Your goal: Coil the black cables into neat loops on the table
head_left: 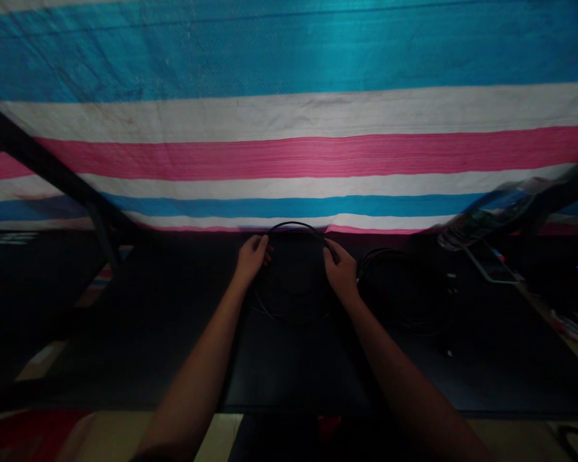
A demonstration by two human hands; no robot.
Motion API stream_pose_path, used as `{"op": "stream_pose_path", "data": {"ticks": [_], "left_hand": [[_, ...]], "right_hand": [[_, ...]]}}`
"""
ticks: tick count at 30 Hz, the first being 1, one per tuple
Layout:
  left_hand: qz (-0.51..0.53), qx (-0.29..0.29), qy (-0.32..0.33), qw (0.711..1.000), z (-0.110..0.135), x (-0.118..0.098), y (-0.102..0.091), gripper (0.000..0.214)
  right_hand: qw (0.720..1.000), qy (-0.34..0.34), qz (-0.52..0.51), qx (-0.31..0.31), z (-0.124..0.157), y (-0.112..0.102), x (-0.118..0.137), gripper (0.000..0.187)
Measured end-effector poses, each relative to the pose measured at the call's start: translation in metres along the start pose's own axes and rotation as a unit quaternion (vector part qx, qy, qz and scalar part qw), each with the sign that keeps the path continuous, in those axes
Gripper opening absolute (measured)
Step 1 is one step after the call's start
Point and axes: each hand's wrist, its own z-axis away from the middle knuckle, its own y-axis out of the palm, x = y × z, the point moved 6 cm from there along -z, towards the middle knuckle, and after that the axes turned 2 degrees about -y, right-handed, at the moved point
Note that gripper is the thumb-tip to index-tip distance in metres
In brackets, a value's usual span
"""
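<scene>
Over a dark table (pixel 173 333), both my hands hold a thin black cable (pixel 291 224) bent into a loop. My left hand (pixel 253 255) grips the loop's left side with its fingers closed. The fingers of my right hand (pixel 340 269) pinch the loop's right side. The top of the loop arches between the hands against the striped sheet; its lower part fades into the dark tabletop.
A blue, white and pink striped tarp (pixel 289 128) hangs behind the table. More coiled black cable (pixel 399 289) lies to the right of my right hand. A clear plastic packet (pixel 491 215) and a metal frame sit at the right. A dark bar (pixel 52 170) slants at the left.
</scene>
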Motion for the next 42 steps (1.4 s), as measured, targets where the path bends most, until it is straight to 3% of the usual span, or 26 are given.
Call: {"op": "stream_pose_path", "data": {"ticks": [7, 12, 15, 18, 23, 42], "left_hand": [[-0.013, 0.064, -0.009, 0.998, 0.003, -0.007, -0.003, 0.036], [-0.027, 0.144, 0.015, 0.989, 0.012, -0.012, 0.016, 0.031], [0.036, 0.190, -0.035, 0.980, 0.017, -0.008, 0.026, 0.031], [0.094, 0.174, -0.077, 0.977, 0.015, -0.003, 0.022, 0.033], [0.099, 0.121, -0.080, 0.984, 0.007, 0.002, 0.010, 0.036], [0.021, 0.077, -0.043, 0.996, 0.006, 0.001, 0.012, 0.034]], "right_hand": [[0.998, -0.001, -0.032, 0.046, 0.001, 0.007, -0.001, 0.035], [0.996, -0.013, -0.033, 0.085, 0.001, 0.011, 0.000, 0.032], [0.996, -0.029, -0.026, 0.083, 0.000, 0.009, 0.005, 0.031], [0.994, -0.065, -0.005, 0.089, 0.001, 0.009, 0.014, 0.028], [0.988, -0.114, 0.038, 0.102, 0.003, 0.010, 0.026, 0.026], [0.990, -0.080, 0.054, 0.102, 0.003, 0.010, 0.023, 0.025]]}}
